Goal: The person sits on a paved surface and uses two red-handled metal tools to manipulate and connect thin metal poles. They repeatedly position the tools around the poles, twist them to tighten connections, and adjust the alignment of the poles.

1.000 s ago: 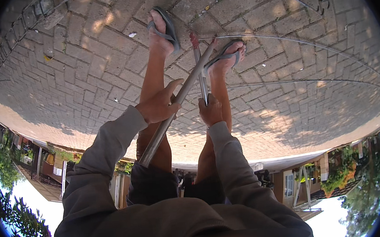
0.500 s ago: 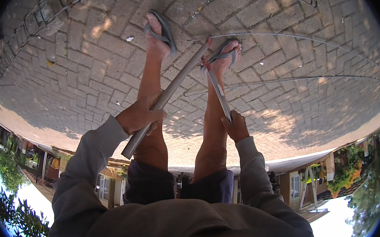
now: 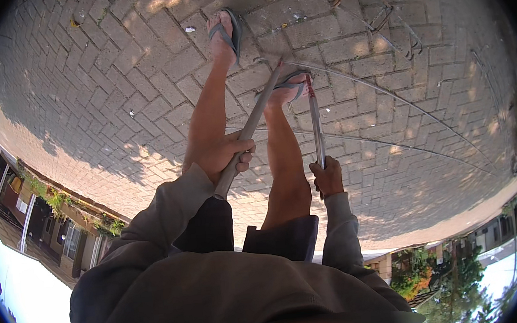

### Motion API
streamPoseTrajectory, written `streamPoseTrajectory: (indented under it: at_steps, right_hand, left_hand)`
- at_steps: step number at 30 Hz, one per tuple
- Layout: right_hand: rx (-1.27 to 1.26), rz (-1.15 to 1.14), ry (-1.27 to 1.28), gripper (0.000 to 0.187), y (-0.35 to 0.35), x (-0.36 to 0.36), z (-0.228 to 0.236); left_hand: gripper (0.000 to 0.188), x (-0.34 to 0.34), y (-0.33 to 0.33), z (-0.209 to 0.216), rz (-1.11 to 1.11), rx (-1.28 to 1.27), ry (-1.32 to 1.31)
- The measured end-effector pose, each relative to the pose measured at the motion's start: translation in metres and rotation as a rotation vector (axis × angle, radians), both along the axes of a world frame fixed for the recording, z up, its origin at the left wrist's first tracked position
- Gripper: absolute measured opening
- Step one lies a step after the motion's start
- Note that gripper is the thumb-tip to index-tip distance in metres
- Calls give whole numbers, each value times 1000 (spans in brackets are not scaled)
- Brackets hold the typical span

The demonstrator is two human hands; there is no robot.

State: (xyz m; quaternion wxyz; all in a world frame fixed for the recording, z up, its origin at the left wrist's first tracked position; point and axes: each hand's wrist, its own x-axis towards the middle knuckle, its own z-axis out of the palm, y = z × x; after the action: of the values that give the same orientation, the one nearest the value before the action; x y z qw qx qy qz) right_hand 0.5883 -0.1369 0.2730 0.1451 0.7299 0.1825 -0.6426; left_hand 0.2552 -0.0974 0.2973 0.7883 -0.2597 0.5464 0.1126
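Observation:
My left hand [image 3: 226, 155] is closed around a long grey metal pipe [image 3: 258, 109], which slants away to a reddish far tip. My right hand [image 3: 327, 176] grips a narrower, shiny metal bar [image 3: 316, 122] with a reddish far end near my right foot. The two far ends stand a little apart; whether they are joined I cannot tell. A thin metal rod [image 3: 381, 89] runs from beside the pipe's tip toward the right. A second thin rod [image 3: 361, 139] passes behind my right leg and the bar.
My feet in grey flip-flops, left [image 3: 225, 32] and right [image 3: 292, 88], stand on herringbone paving [image 3: 149, 109]. Bent, rusty metal frames [image 3: 378, 19] lie at the far right. Houses and plants [image 3: 59, 203] line the picture's lower rim.
The view has swung round. My left hand and the pipe appear farther right, the bar stands more upright, and the far tips of pipe and bar are wider apart.

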Motion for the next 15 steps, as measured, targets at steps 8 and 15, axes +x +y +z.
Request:
streamPoseTrajectory:
  at_steps: [8,15]
  right_hand:
    - [34,181,-1,21,48,21,44]
    - [-76,116,-13,22,30,17,78]
  left_hand:
    - [29,141,-76,24,-853,610,817]
    - [31,-1,-97,62,677,56,-131]
